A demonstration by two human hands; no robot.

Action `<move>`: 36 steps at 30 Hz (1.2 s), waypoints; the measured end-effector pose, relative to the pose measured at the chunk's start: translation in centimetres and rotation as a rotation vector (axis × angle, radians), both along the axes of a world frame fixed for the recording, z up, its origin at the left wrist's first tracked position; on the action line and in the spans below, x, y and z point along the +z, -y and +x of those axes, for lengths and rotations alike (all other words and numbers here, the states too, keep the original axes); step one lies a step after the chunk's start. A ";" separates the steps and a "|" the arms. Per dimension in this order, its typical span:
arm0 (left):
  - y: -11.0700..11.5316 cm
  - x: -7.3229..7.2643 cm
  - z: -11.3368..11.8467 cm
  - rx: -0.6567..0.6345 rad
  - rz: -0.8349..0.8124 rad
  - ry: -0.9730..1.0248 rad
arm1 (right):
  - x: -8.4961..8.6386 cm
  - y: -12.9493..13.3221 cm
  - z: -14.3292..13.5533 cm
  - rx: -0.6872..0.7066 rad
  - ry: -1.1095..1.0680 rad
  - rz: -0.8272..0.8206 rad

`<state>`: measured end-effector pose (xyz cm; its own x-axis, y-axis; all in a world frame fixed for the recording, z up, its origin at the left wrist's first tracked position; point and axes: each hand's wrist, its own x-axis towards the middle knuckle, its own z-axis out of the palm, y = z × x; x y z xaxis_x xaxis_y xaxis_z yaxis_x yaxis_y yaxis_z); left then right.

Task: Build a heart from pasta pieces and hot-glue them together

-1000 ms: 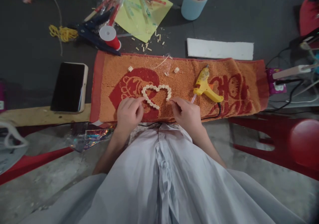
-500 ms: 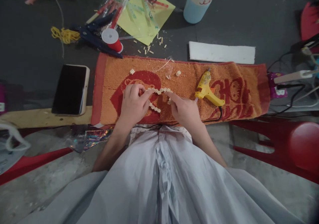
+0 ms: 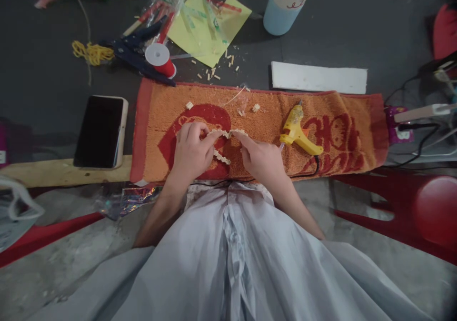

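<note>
On the orange and red towel (image 3: 264,111), a thin cream-coloured strip with a bumpy edge (image 3: 226,134) runs between my two hands. My left hand (image 3: 193,152) pinches its left part between thumb and fingers. My right hand (image 3: 263,160) has its index finger on the strip's right part, with the other fingers curled under. A second cream strip (image 3: 222,157) lies below the first, beside my left hand. Small cream pieces (image 3: 256,107) rest farther up the towel. To the right of my right hand lies a yellow glue gun (image 3: 297,131), its nozzle pointing away.
A phone (image 3: 100,131) lies left of the towel. Beyond it are navy pliers (image 3: 134,56), a red spool (image 3: 162,60), yellow paper (image 3: 232,18) and small wooden bits. A white strip (image 3: 319,77) and a blue-and-white bottle (image 3: 285,9) stand farther back. Cables run at right.
My right index finger has moved slightly left along the strip, closer to my left hand. My left hand keeps its pinch. The whole view has shifted slightly.
</note>
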<state>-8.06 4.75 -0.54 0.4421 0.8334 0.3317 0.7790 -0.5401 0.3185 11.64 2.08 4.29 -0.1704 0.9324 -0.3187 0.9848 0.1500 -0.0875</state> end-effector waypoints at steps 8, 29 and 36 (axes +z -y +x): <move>0.1 0.0 -0.2 -0.003 0.056 -0.063 | 0.0 0.4 -0.1 0.038 0.072 -0.015; 0.6 -0.2 -0.4 0.002 0.097 -0.081 | 0.0 0.5 0.1 0.067 0.083 -0.017; 0.5 0.0 -0.1 0.002 0.080 -0.112 | 0.2 0.7 0.4 0.054 0.017 -0.031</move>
<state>-8.18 4.25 -0.59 0.4789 0.8068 0.3459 0.8083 -0.5590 0.1850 12.06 1.40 4.46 -0.2141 0.9117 -0.3506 0.9768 0.2001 -0.0762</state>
